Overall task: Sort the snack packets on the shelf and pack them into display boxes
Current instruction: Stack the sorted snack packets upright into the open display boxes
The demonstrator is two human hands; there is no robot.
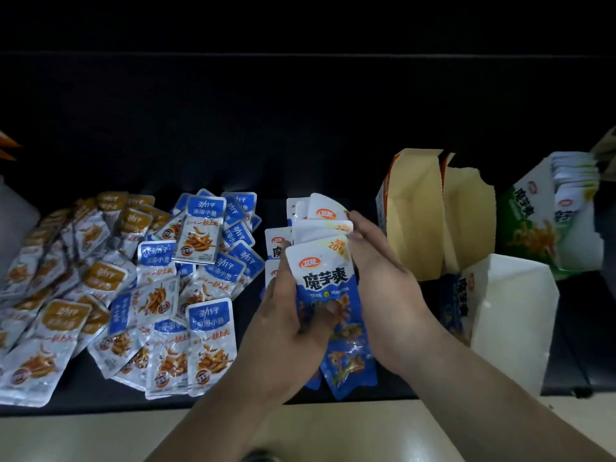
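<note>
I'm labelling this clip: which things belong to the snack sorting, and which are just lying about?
In the job: blue-white packet stack gripped by left hand and right hand; blue fish packets; brown fish packets; open box; green box, holding packets; blue box.
Lying about: orange thing at far left, unidentifiable.

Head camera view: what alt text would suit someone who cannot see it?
A person's left hand and right hand hold a fanned stack of blue-and-white glossy snack packets above a dark shelf. Silver fish-snack packets lie heaped at left; open cardboard display boxes stand at right.
</note>
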